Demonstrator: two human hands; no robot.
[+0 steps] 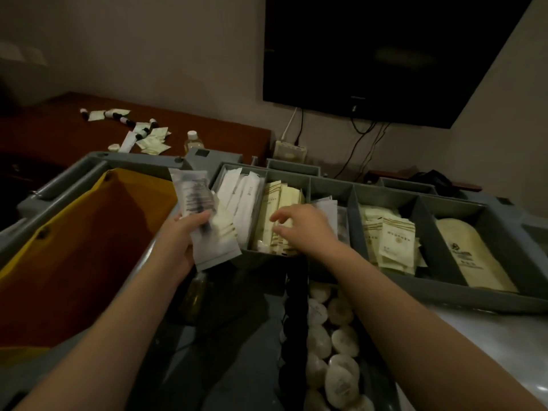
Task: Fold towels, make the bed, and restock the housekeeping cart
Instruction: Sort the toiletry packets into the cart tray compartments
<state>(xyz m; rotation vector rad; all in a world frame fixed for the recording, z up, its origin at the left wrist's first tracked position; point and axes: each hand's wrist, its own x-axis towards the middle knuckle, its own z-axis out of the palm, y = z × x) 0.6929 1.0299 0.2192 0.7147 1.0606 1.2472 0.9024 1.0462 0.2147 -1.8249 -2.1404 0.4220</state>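
Observation:
I stand over the grey housekeeping cart (504,304). Its divided tray (385,191) holds white sachets (243,194), cream packets (274,203), more cream packets (388,238) and a large cream pouch (471,253). My left hand (184,235) grips a stack of clear and white amenity packets (204,221) beside the tray's left end. My right hand (299,226) reaches into the second compartment, fingers curled over the cream packets there; whether it pinches one is unclear.
A yellow-orange laundry bag (83,250) hangs in the cart's left side. Wrapped round soaps (335,345) fill a lower bin. A brown desk (59,129) behind carries scattered sachets (151,140) and small bottles (192,140). A dark TV (385,54) hangs on the wall.

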